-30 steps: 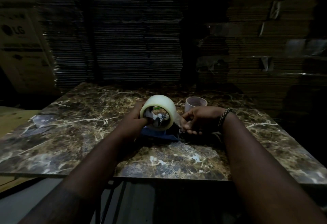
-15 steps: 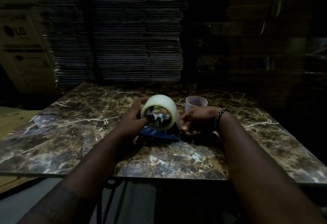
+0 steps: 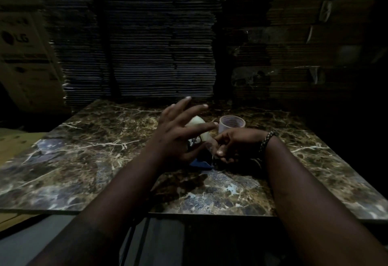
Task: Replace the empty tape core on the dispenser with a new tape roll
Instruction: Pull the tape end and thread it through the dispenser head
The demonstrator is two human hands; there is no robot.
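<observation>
A pale new tape roll [image 3: 197, 123] sits on the blue dispenser [image 3: 199, 163] in the middle of the marble table [image 3: 88, 154]. My left hand [image 3: 178, 131] is raised in front of the roll with fingers spread, holding nothing, and hides most of the roll. My right hand [image 3: 235, 146] rests just right of the dispenser, fingers pinched on the clear loose end of the tape [image 3: 211, 150]. The empty tape core [image 3: 232, 123] stands upright behind my right hand.
Tall stacks of flattened cardboard [image 3: 159, 45] rise right behind the table's far edge. A printed carton [image 3: 25, 55] stands at the left. The table's near edge [image 3: 210, 214] runs under my forearms. The scene is dim.
My left hand has let go of the tape roll and lifted with fingers spread. My right hand stays pinched at the tape end.
</observation>
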